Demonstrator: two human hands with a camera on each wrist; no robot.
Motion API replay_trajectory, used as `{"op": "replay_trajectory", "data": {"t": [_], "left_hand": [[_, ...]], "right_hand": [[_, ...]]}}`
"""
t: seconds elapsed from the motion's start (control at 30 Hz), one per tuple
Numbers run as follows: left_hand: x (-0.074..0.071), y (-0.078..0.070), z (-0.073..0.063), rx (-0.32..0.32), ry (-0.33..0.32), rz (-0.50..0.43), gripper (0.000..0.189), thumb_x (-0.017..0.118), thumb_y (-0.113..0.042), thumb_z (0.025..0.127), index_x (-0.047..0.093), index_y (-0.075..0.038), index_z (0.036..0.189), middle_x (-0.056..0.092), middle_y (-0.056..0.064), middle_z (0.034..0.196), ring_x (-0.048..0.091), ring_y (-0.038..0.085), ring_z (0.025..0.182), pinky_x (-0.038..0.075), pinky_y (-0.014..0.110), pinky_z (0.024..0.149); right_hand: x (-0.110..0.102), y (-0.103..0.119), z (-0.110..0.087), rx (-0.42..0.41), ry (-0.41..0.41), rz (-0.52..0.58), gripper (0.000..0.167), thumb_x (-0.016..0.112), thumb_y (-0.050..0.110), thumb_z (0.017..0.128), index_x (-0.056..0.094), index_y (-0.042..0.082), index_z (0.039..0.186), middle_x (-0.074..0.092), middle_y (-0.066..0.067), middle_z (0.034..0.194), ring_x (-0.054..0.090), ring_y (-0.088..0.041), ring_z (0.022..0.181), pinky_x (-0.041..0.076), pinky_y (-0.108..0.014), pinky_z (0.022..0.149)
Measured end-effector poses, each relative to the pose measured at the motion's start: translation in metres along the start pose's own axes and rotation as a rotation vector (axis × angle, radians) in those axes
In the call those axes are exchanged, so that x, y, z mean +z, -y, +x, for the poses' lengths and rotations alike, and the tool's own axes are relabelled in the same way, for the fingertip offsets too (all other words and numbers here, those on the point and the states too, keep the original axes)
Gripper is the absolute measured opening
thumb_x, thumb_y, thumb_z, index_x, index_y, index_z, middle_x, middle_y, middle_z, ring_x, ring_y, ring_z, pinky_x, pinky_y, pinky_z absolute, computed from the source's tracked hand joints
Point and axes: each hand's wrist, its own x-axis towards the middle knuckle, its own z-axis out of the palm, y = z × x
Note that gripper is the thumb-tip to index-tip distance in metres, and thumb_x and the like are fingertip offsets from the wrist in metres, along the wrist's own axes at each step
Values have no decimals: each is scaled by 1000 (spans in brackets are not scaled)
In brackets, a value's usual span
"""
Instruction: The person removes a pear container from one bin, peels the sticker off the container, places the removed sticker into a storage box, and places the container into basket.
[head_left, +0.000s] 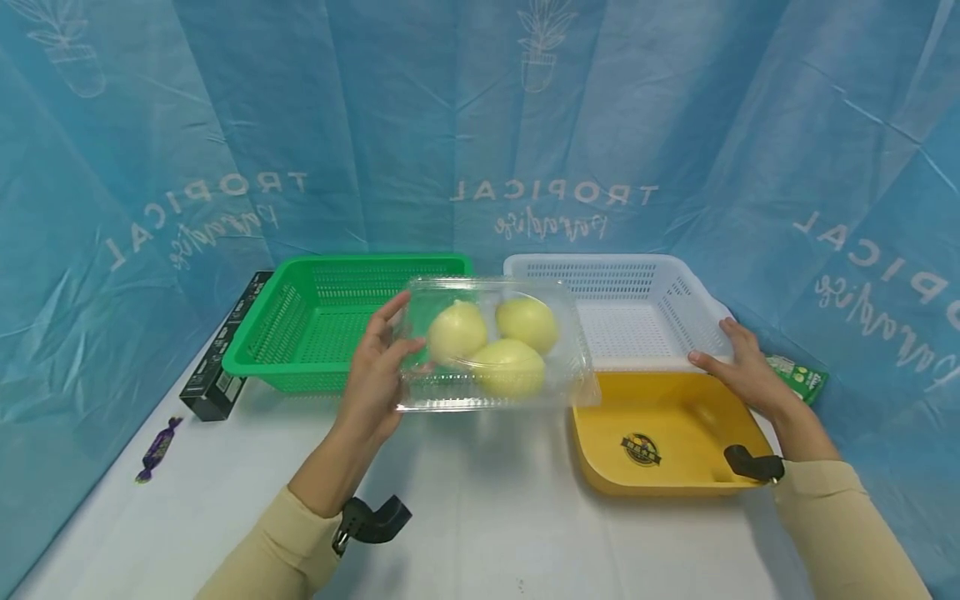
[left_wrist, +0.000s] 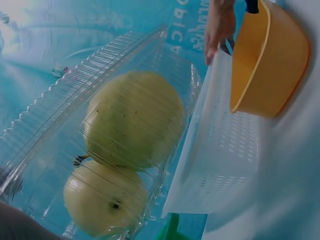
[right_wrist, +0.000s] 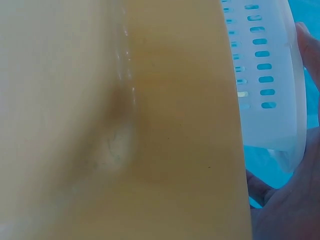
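My left hand (head_left: 375,375) grips the left end of a clear plastic clamshell box (head_left: 570,367), held up above the table. Inside are three pale yellow fruits that look like pears (head_left: 527,325); a dark stem shows on one pear (left_wrist: 132,120) in the left wrist view. At the right, my right hand (head_left: 746,371) holds the near right corner of a white plastic basket (head_left: 622,325), thumb and fingers around its rim. The right wrist view shows the slotted basket wall (right_wrist: 265,65) beside that hand; part of the hand is cut off by the frame.
A yellow basin (head_left: 697,425) stands in front of the white basket. To the left is a green basket (head_left: 300,333), with a long black box (head_left: 217,383) beside it. A purple-wrapped candy (head_left: 157,450) lies far left; a green packet (head_left: 802,379) lies right. Blue curtain surrounds the table.
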Motion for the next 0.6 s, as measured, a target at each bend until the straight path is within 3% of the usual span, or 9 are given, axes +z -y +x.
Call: {"op": "replay_trajectory", "data": {"t": [0.13, 0.3, 0.47, 0.6], "left_hand": [[7, 5, 11, -1, -13, -24, 60, 50, 0, 91, 36, -25, 144, 16, -3, 158, 19, 30, 145, 40, 58, 101], [16, 12, 24, -4, -31, -13, 58, 53, -3, 91, 40, -30, 140, 19, -7, 156, 31, 28, 139, 41, 54, 100], [28, 15, 38, 0, -43, -19, 56, 55, -4, 90, 44, -33, 137, 22, -7, 156, 28, 27, 140, 41, 58, 100], [37, 17, 49, 4, -45, -16, 57, 55, -5, 90, 43, -32, 139, 21, -6, 156, 29, 28, 139, 47, 49, 90]], "right_hand": [[0, 1, -1, 13, 2, -5, 100, 55, 52, 89, -13, 12, 151, -22, -23, 154, 4, -58, 136, 12, -76, 102], [1, 1, -1, 24, -4, -12, 100, 55, 52, 89, -13, 13, 151, -21, -24, 154, 7, -58, 134, 13, -76, 102], [2, 0, 0, 33, -7, -16, 101, 54, 54, 89, -14, 13, 151, -20, -24, 154, 9, -58, 132, 14, -76, 102], [2, 0, -1, 24, -6, -5, 101, 54, 54, 89, -14, 12, 150, -20, -24, 154, 8, -57, 133, 13, -76, 102]]}}
